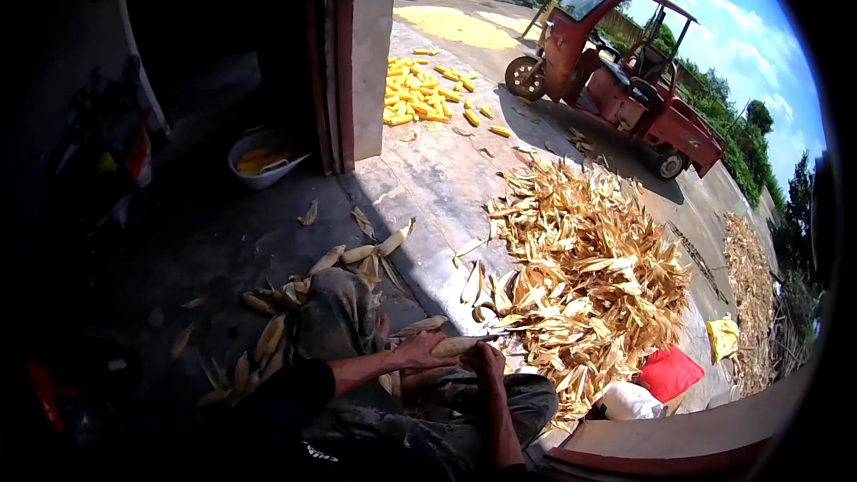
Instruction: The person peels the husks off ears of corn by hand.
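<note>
An ear of corn (456, 346) in its pale husk lies across the space between my hands, over my lap. Wrapped round its left end is my left hand (420, 351). My right hand (485, 361) is closed in a fist at the ear's right tip; a thin dark line shows just above it, too small to name. Another husked-over ear (421, 326) lies just beyond my left hand. More unpeeled ears (270, 337) are scattered on the floor to the left of my knee.
A large heap of dry husks (589, 259) lies to the right. Peeled yellow cobs (418, 94) are piled beyond the doorpost (368, 54). A white basin (259, 180) holds some cobs. A red three-wheeler (616, 80) stands outside. Red (669, 373) and white (629, 402) bags sit by the low ledge.
</note>
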